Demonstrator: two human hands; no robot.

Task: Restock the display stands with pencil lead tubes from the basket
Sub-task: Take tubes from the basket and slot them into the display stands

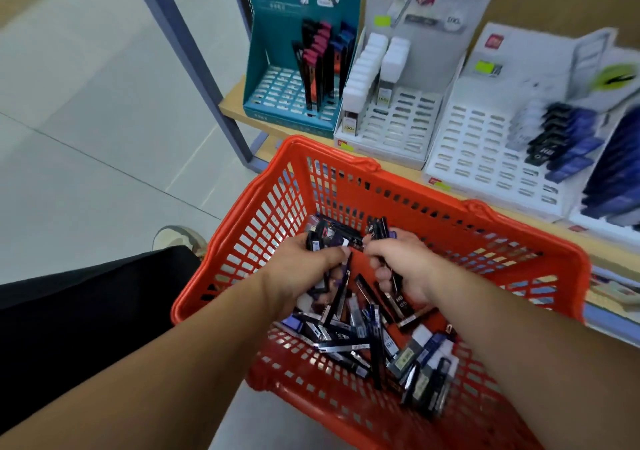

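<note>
An orange plastic basket sits in front of me with several pencil lead tubes piled loose on its bottom. Both hands are inside it. My left hand grips a bunch of dark tubes that stick up past its fingers. My right hand holds several dark tubes too, one marked HB. Behind the basket stand three display stands on a wooden shelf: a teal stand with black, pink and blue tubes, a grey-white stand with white-capped tubes, and a white stand with black and blue tubes.
A blue-grey metal shelf post rises left of the teal stand. Pale floor tiles lie to the left. My black-clad leg and a shoe are beside the basket. More blue packs stand at the far right.
</note>
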